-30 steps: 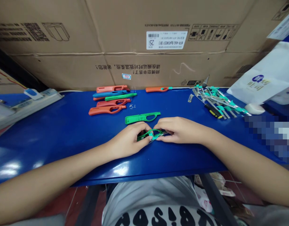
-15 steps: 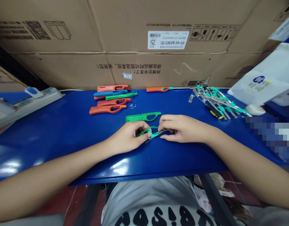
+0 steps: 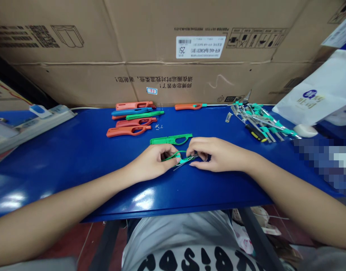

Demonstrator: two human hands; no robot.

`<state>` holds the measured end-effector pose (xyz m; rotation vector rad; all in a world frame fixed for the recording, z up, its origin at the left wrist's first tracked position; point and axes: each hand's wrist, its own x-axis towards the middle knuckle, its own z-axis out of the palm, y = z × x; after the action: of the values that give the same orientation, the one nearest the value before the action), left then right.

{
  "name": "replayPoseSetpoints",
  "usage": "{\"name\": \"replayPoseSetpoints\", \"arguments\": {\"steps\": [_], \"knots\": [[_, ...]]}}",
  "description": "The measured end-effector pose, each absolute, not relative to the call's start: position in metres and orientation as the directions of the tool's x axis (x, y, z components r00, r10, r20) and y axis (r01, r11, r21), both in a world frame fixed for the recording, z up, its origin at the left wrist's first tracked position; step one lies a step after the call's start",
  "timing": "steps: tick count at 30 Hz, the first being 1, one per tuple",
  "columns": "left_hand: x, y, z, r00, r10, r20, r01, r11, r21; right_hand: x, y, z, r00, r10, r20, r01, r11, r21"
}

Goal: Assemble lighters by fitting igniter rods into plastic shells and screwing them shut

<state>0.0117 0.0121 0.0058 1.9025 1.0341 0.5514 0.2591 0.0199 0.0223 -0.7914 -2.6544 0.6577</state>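
Green casing clasped in left hand, between front and back edges of worktop. Right hand curled at other end, grip unclear. On carton label, upside-down: "KFR-46G/BpR3AES1 (B1)".

Workshop, seemingly: blue table, coloured casings, heaped parts

You have two green shells, one lying, one held; along the table's far edge, at least five coloured handles, one orange lighter and, toward the right corner, one black-and-yellow screwdriver beside rods too tangled to count.
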Motion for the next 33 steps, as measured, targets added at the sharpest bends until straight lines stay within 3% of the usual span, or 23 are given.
{"name": "replayPoseSetpoints", "arguments": {"steps": [15, 26, 33], "knots": [[0.013, 0.013, 0.003, 0.547, 0.836, -0.046, 0.436, -0.238, 0.868, 0.260, 0.021, 0.024, -0.818, 0.566, 0.102, 0.461, 0.752, -0.472], [0.011, 0.011, 0.004, 0.580, 0.812, 0.066, 0.503, -0.422, 0.754, 0.254, 0.024, 0.014, -0.799, 0.588, 0.123, 0.463, 0.734, -0.497], [0.009, 0.011, 0.003, 0.605, 0.781, 0.154, 0.530, -0.539, 0.655, 0.253, 0.023, 0.010, -0.777, 0.615, 0.139, 0.503, 0.738, -0.450]]}}
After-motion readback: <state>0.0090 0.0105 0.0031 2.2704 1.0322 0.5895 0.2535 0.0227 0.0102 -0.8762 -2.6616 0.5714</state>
